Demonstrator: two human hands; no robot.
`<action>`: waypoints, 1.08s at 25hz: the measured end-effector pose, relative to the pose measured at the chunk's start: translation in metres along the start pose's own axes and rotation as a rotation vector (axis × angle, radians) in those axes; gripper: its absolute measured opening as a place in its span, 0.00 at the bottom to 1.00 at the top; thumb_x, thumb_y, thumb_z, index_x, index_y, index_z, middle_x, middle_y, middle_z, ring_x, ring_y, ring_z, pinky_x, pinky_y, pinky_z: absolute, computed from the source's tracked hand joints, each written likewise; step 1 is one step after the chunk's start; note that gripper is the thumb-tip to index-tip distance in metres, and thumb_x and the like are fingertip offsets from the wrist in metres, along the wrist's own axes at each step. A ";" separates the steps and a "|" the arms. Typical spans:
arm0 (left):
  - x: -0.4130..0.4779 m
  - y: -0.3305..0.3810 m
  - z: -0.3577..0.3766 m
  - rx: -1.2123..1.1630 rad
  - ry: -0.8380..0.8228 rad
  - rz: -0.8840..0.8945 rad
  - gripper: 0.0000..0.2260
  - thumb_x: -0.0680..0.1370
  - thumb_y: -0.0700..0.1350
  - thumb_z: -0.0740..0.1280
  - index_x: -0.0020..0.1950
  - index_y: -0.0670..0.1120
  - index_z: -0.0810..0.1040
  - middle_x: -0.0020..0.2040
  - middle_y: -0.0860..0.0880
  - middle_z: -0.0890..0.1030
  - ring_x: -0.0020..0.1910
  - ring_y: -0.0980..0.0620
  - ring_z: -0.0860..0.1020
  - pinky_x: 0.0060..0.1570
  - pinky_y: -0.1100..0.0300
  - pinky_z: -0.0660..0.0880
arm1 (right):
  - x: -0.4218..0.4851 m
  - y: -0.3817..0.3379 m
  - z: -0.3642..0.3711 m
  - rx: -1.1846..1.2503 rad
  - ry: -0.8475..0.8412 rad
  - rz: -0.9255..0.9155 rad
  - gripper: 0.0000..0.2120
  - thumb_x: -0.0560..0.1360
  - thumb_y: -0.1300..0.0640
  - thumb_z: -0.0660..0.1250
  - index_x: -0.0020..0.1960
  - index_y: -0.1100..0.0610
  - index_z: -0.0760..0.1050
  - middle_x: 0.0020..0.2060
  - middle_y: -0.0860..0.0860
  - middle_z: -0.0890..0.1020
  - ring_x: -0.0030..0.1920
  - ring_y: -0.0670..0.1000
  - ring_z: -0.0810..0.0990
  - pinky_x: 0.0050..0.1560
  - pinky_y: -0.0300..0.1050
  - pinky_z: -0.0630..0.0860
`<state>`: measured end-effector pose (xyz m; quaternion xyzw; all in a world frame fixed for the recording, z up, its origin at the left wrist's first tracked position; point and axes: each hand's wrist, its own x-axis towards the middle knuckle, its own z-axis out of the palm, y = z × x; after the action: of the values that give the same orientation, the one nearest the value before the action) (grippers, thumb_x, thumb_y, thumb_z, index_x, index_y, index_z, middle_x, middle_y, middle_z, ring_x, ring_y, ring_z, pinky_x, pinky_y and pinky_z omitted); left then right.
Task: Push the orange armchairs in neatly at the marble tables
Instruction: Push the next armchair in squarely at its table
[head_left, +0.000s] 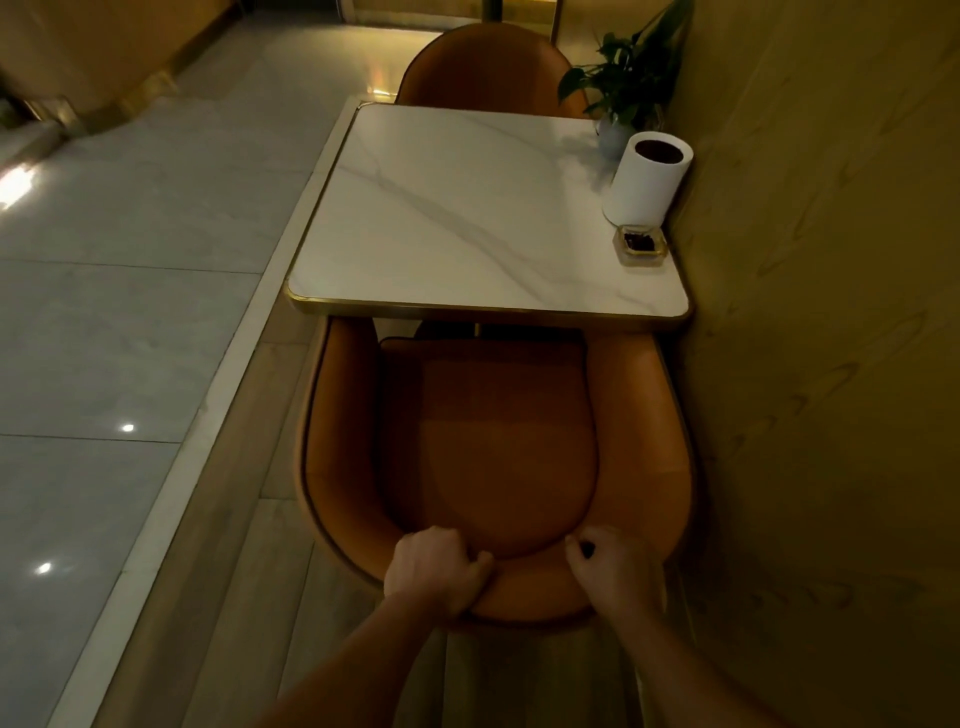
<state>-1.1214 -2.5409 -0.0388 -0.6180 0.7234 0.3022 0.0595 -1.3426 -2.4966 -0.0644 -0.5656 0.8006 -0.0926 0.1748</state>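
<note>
An orange armchair (493, 441) stands right below me, facing a white marble table (467, 218) with a gold rim. The front of its seat and both armrests reach just under the table's near edge. My left hand (436, 569) grips the top of the curved backrest on the left. My right hand (610, 569) grips the same backrest on the right. A second orange armchair (488, 67) sits at the far side of the table, its back toward the far room.
A wood-panelled wall (831, 364) runs along the right, close to chair and table. On the table's right side stand a white paper roll (647, 179), a small glass ashtray (640, 244) and a potted plant (628, 78). Glossy tiled floor (130, 312) lies left.
</note>
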 end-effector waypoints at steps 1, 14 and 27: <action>0.000 0.000 0.000 0.003 0.003 -0.002 0.20 0.79 0.62 0.59 0.33 0.50 0.72 0.29 0.53 0.72 0.27 0.55 0.70 0.32 0.59 0.72 | 0.000 -0.001 0.000 0.000 0.000 0.000 0.17 0.77 0.45 0.66 0.32 0.51 0.74 0.27 0.46 0.73 0.28 0.44 0.72 0.29 0.42 0.67; 0.001 -0.010 0.003 -0.092 0.057 0.010 0.19 0.79 0.59 0.61 0.32 0.51 0.71 0.28 0.54 0.69 0.24 0.57 0.66 0.27 0.64 0.66 | -0.004 -0.003 0.009 -0.002 0.034 0.043 0.15 0.76 0.47 0.67 0.33 0.52 0.78 0.30 0.47 0.78 0.32 0.50 0.76 0.34 0.45 0.71; 0.004 -0.041 0.004 -0.123 0.122 0.054 0.20 0.79 0.60 0.60 0.34 0.48 0.76 0.28 0.53 0.71 0.25 0.55 0.67 0.28 0.61 0.67 | -0.022 -0.023 0.023 -0.027 0.025 0.057 0.15 0.71 0.50 0.71 0.28 0.55 0.75 0.26 0.50 0.79 0.27 0.51 0.76 0.31 0.43 0.62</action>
<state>-1.0853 -2.5440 -0.0589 -0.6178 0.7222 0.3094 -0.0312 -1.3073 -2.4829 -0.0733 -0.5436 0.8197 -0.0838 0.1597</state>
